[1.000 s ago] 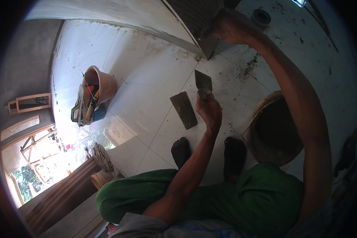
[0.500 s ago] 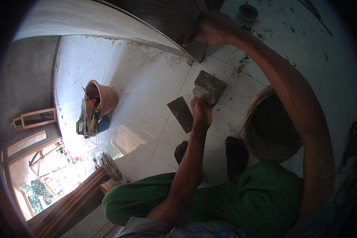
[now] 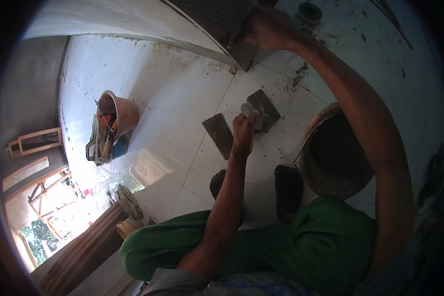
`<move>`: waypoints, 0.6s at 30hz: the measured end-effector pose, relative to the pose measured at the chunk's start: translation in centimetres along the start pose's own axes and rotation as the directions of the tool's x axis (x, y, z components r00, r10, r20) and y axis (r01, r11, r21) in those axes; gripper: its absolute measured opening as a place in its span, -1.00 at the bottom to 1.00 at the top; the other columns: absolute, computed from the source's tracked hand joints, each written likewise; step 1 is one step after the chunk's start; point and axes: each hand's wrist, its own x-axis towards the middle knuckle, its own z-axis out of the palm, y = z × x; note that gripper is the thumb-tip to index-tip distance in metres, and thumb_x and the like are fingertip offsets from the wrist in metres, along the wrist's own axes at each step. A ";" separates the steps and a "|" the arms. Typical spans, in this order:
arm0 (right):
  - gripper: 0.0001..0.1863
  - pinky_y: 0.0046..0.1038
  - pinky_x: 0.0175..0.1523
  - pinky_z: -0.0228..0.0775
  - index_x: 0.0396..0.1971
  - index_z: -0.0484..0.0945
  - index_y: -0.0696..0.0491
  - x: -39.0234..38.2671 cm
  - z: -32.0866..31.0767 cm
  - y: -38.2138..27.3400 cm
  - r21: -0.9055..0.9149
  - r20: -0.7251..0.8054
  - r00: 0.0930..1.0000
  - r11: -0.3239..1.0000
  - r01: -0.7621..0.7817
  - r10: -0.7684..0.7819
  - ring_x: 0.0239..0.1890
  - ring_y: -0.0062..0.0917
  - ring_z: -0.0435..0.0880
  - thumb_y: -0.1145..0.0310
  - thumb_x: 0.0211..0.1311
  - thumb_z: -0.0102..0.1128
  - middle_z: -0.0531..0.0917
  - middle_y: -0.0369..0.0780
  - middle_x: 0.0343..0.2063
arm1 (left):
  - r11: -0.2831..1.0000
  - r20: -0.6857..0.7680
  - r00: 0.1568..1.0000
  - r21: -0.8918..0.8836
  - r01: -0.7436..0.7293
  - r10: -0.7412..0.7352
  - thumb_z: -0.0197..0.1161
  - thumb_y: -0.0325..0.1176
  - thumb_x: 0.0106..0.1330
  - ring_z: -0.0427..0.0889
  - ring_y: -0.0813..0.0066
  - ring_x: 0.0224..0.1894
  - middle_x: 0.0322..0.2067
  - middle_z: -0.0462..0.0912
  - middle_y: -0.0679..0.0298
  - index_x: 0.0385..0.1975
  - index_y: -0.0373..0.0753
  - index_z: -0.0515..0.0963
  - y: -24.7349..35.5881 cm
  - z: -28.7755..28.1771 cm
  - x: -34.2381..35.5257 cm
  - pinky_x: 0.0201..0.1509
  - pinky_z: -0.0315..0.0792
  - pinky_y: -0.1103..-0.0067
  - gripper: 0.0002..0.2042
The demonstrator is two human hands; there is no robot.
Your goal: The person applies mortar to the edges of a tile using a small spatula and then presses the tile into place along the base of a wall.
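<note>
My left hand (image 3: 244, 133) is closed round the pale handle of a plastering trowel (image 3: 265, 111), whose flat grey rectangular blade is just above or on the floor; I cannot tell which. Beside it on the left, a dark rectangular plate (image 3: 218, 136) lies on the tiles. Up at the wall's corner, my right hand (image 3: 267, 28) is against a dark ridged wall face (image 3: 212, 17). Shadow hides most of its fingers, so whether they grip anything is unclear. A wide bucket (image 3: 336, 153) with dark contents stands below my right forearm.
An orange bucket (image 3: 119, 114) holding tools stands at the left, with a blue container (image 3: 119, 147) beside it. A roll of tape (image 3: 309, 13) lies at the far right. Crumbs of mortar (image 3: 297, 79) dot the tiles. A bundled cloth (image 3: 129, 201) rests near the wooden frame (image 3: 86, 241).
The whole view has shifted slightly. My left hand has turned the trowel a little and drawn it nearer the plate on the floor. My right hand stays at the wall corner.
</note>
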 end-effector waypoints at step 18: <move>-0.34 -0.20 -0.15 0.62 -0.28 0.73 0.20 -1.0 -2.9 -3.9 -0.010 0.043 0.986 0.987 -0.161 0.161 -0.37 -0.19 0.79 -0.23 0.15 0.51 0.76 -0.09 -0.48 | 0.666 -0.399 0.651 0.712 -0.224 0.645 0.31 -0.27 0.38 0.58 -0.08 0.18 0.09 0.57 -0.12 0.20 -0.44 0.48 0.4 2.2 -1.2 0.32 0.41 0.16 -0.52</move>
